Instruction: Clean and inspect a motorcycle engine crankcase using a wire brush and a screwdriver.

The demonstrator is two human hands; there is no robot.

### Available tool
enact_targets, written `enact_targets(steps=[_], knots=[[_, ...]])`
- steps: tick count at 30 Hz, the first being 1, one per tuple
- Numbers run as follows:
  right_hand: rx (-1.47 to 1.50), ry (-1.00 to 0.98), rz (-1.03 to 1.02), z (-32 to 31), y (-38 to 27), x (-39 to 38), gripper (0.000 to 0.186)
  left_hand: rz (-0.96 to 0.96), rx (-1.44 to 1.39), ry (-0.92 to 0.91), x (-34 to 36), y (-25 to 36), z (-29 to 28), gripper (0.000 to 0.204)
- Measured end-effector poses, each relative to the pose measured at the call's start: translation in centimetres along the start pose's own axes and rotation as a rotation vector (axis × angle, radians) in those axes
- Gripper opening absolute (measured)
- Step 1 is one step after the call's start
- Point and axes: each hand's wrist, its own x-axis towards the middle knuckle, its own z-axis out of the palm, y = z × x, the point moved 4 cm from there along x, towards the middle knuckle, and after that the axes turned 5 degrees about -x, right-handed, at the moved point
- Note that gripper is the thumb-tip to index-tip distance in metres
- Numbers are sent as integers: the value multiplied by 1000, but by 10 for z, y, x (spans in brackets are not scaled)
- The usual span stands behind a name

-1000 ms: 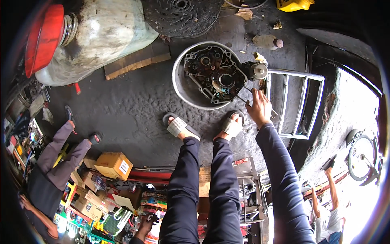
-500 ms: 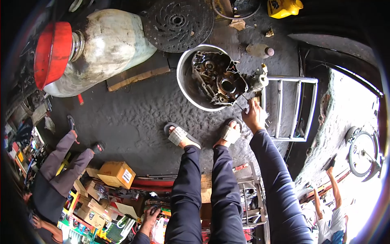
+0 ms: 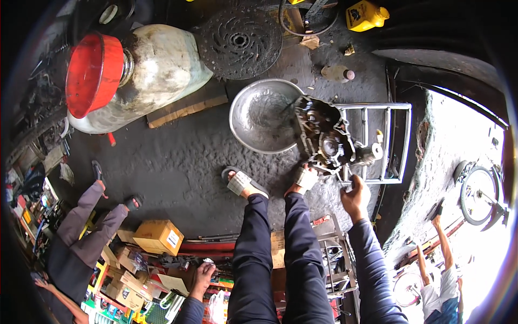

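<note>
My right hand is closed at the lower edge of an oily metal engine case, gripping it there. The case has open cavities, a round bore and a cylindrical stub at its right end. It is tilted, held over the right rim of a wide metal basin and the left end of a metal rack. Low in the view, my left hand is raised with its fingers bent round a small pale object, too small to name.
A silver tubular rack lies right of the basin. A big stained container with a red funnel stands at left. A dark perforated disc, a clear bottle and a yellow bottle lie beyond. Other people are at both sides.
The engine case has come out of the basin toward the right and nearer, carried by my right hand. The basin's inside now shows. My left hand has risen slightly.
</note>
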Motion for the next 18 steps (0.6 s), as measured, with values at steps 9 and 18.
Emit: enact_targets(steps=[9,18], knots=[[-392,42,-23,-16,70,67,45,-163,72,-2,-6,-66,-18,15],[-511,159,-306,-20,101,131,36,-72,255,34,6,-100,-24,19]])
